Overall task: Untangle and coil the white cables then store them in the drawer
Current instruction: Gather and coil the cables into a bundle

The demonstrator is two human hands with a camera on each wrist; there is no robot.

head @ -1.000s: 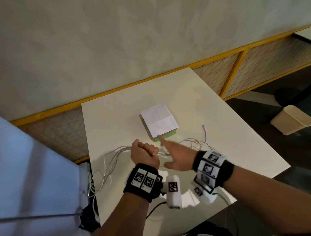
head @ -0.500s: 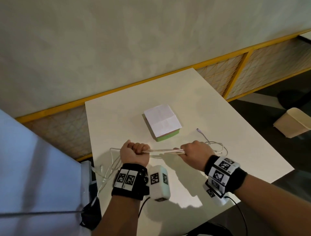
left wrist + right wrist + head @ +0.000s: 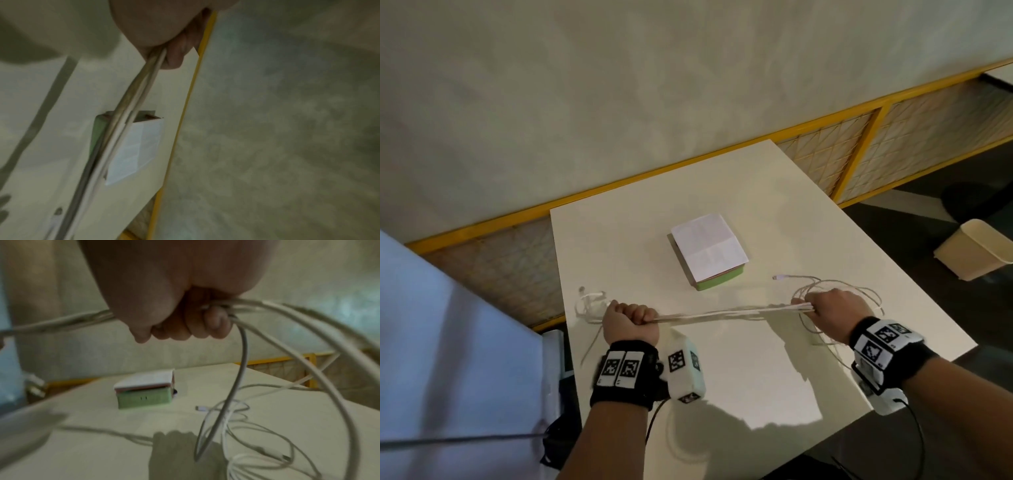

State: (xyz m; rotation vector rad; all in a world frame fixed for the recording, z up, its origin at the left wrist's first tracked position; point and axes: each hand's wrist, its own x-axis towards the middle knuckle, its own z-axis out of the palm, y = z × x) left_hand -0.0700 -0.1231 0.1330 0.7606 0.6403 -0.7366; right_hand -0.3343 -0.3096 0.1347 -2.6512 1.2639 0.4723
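A bundle of white cables (image 3: 726, 312) stretches taut above the white table (image 3: 774, 219) between my two fists. My left hand (image 3: 629, 318) grips the bundle's left part, with short ends and plugs spilling out to its left. My right hand (image 3: 825, 310) grips the right part; loose loops (image 3: 859, 291) hang from it onto the table, one plug end (image 3: 779, 277) lying free. The left wrist view shows the strands (image 3: 127, 116) leaving my curled fingers (image 3: 179, 48). In the right wrist view the loops (image 3: 242, 356) drop from my fist (image 3: 185, 318) to the tabletop.
A small green drawer box (image 3: 717, 283) with white folded paper (image 3: 709, 251) on top sits mid-table, also seen as the box (image 3: 144, 398) in the right wrist view. A beige bin (image 3: 976, 253) stands on the floor at right. A yellow-framed mesh rail (image 3: 859, 161) runs behind the table.
One second ago my right hand was open, pointing beside the left fist. It then took hold of the cables, and both hands have moved apart, pulling the bundle out straight.
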